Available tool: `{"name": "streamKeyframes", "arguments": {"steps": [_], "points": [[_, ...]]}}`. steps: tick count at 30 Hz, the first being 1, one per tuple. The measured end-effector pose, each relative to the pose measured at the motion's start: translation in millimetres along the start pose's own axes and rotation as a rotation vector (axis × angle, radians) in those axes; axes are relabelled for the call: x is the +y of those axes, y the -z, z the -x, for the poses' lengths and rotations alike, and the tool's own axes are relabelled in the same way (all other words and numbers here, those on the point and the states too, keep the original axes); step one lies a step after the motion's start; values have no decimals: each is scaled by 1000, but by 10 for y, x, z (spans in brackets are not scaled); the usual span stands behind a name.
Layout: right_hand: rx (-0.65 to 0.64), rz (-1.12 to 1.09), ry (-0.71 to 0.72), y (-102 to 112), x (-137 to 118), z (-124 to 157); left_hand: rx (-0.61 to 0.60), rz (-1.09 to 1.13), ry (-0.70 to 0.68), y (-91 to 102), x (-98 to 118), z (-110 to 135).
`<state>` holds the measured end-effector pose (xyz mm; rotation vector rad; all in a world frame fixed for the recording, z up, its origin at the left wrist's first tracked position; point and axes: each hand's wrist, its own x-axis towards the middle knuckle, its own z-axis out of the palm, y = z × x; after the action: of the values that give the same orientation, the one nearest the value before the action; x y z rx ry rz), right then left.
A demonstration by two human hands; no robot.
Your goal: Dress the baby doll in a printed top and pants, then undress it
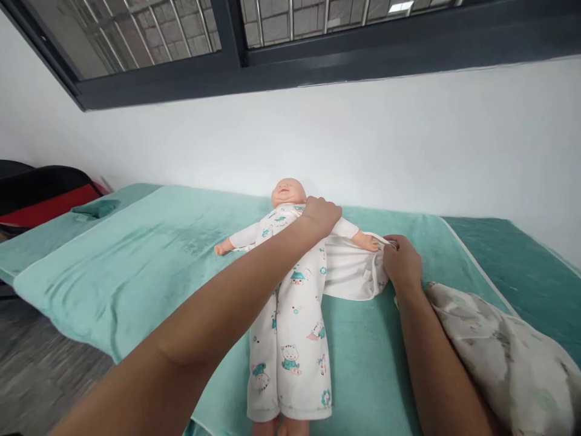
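A baby doll (287, 192) lies on its back on a teal towel-covered table (149, 254), arms out, in a white romper with animal prints (290, 339). My left hand (321, 215) reaches across its chest and rests closed on the doll's far shoulder by the neck. My right hand (401, 264) grips the edge of the opened white flap of the garment (351, 272), next to the doll's outstretched hand (371, 243).
A crumpled patterned cloth (503, 357) lies at the right beside my right arm. A small folded teal cloth (96, 208) sits at the far left, with a black and red object (43, 194) behind it. A white wall and dark-framed window stand behind the table.
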<state>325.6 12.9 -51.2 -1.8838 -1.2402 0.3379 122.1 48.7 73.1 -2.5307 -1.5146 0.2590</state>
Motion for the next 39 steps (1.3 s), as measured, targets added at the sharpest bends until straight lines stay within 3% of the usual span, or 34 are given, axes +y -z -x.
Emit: {"name": "streamKeyframes", "arguments": {"steps": [7, 10, 12, 16, 19, 22, 27, 30, 33, 36, 39], "points": [[-30, -646, -43, -67, 75, -44, -11, 36, 7, -79, 131, -90], [-37, -751, 21, -70, 80, -45, -45, 93, 6, -99, 230, -183], [-40, -615, 95, -63, 77, -48, -69, 146, 9, -129, 294, -233], [31, -85, 325, -69, 68, -51, -75, 208, 9, -205, 337, -216], [83, 196, 399, -94, 38, -13, 28, 261, -5, -253, 208, -34], [46, 351, 470, -110, -28, 74, 223, 444, 29, -375, -65, 273], [-74, 437, 553, -156, -115, 177, 600, 1041, 194, -886, -533, 771], [-178, 467, 480, -210, -121, 178, 637, 1352, 306, -1178, -663, 895], [-174, 449, 419, -257, -138, 207, 651, 1459, 342, -1315, -699, 869], [-110, 319, 506, -302, -213, 317, 675, 1521, 343, -1357, -704, 788], [-158, 104, 603, -366, -355, 473, 699, 1566, 304, -1372, -698, 754]]}}
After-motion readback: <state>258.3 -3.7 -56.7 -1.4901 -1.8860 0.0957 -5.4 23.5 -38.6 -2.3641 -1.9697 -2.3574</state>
